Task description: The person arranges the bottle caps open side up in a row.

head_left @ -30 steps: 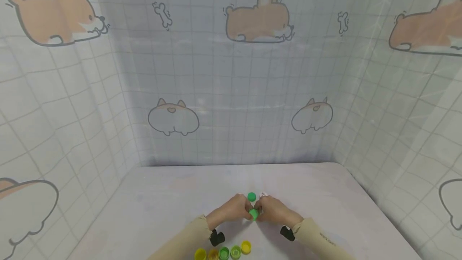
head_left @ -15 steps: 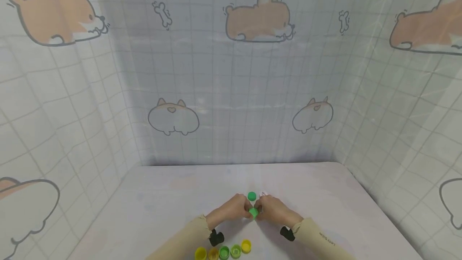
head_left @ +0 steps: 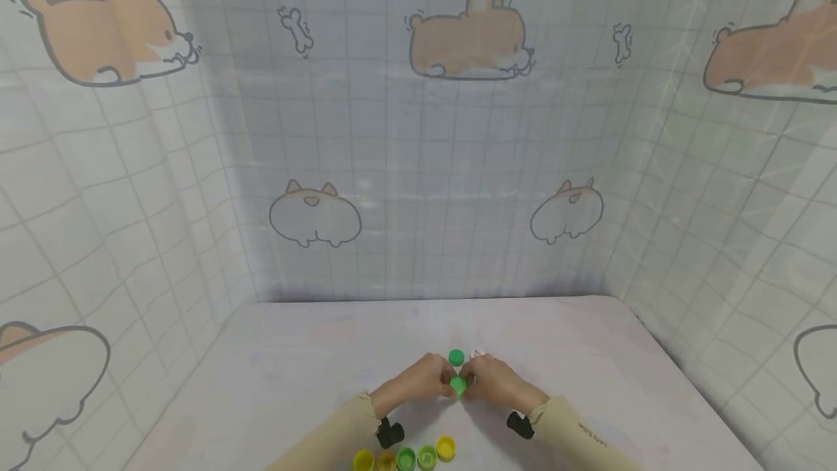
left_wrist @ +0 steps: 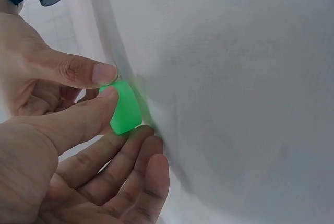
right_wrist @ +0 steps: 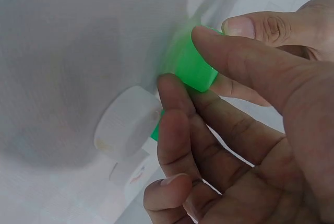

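A small flat-faced lump of bright green modelling clay (head_left: pixel 458 387) is held between both hands above the table. My left hand (head_left: pixel 426 378) pinches it from the left with thumb and fingertips. From the other side, my right hand (head_left: pixel 492 379) grips it the same way. Both thumbs press its upper edge in the left wrist view, where the clay (left_wrist: pixel 125 108) shows a smooth face. Just beyond the hands stands a round green-topped piece (head_left: pixel 456 357). A white round tub (right_wrist: pixel 128 122) appears beside the right fingers in the right wrist view.
Near the table's front edge stand several small open tubs, among them a yellow one (head_left: pixel 446 448) and a green one (head_left: pixel 406 459). A white printed item (head_left: pixel 477 353) lies partly hidden behind the right hand. A patterned curtain (head_left: pixel 418 137) surrounds the white table (head_left: pixel 314 355).
The green clay has turned slightly between the fingertips and shows a more angular face. Both hands stay in nearly the same place.
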A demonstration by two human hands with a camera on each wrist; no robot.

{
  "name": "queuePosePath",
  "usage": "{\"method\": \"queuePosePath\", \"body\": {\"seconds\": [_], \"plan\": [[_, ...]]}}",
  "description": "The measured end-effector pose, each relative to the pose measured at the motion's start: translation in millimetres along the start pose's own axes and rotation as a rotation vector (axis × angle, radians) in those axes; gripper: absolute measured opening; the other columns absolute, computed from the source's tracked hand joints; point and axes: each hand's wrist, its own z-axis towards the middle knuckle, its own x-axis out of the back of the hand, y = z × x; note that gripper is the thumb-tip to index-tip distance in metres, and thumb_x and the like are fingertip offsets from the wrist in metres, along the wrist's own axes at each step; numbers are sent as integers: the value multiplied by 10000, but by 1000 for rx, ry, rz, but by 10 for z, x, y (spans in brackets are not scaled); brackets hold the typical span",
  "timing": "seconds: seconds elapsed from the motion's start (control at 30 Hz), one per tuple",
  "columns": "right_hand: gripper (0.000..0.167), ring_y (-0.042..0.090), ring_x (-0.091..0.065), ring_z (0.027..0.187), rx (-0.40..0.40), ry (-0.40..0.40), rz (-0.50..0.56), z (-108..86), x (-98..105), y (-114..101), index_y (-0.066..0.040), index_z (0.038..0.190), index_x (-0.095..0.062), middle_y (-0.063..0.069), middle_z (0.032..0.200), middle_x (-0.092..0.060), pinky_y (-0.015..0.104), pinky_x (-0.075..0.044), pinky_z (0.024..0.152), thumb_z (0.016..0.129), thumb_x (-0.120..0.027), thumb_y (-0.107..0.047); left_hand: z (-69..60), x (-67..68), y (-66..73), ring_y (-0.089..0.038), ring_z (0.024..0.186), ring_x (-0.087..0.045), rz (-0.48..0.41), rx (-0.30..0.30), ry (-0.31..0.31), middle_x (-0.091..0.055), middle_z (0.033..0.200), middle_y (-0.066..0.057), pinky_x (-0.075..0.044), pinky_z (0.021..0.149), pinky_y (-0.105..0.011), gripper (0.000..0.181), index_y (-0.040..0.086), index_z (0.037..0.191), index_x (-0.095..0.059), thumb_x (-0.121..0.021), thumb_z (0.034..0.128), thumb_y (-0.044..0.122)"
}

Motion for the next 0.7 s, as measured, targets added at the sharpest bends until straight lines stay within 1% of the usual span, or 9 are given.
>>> {"method": "queuePosePath", "body": {"seconds": [0.07,0.2,0.3,0.37,0.53,0.7], "plan": [[181,84,-630,830,-8,-4,6,3,13,-13,-155,903,-736,-122,810,-699,384,-486,874,740,-810,-180,-13,21,1,-16,638,-536,-16,-6,1,-694,763,37,-455,598,-182,207,60,977,-739,-773,775,86],[200,78,-620,774,-1,1,30,5,54,-42,-112,933,-731,-69,809,-706,277,-490,722,751,-803,-157,-26,64,10,-28,646,-570,-38,2,4,-712,795,12,-473,589,-194,261,39,1029,-719,-772,778,88],[226,49,-593,714,15,7,48,7,89,-60,-71,961,-725,-16,805,-713,220,-471,644,762,-798,-149,-31,94,13,-35,668,-594,-42,13,9,-719,815,-8,-484,597,-200,301,24,1066,-695,-769,781,88],[239,35,-583,691,25,9,71,9,108,-69,-50,978,-722,4,801,-716,204,-465,608,775,-791,-153,-38,112,12,-34,681,-607,-44,11,14,-721,826,-18,-489,603,-200,317,17,1079,-681,-769,783,90],[259,12,-612,692,31,0,120,18,134,-61,-49,1023,-726,-3,821,-733,186,-481,591,811,-767,-192,-56,135,-23,-31,668,-607,-65,-13,30,-709,806,-10,-488,590,-202,304,22,1063,-665,-769,788,97],[284,7,-626,721,21,-2,158,26,160,-61,-53,1056,-723,-3,876,-739,188,-495,605,829,-752,-223,-78,154,-35,-28,675,-611,-94,-9,39,-702,796,8,-490,594,-211,282,61,1033,-656,-780,790,134]]}}
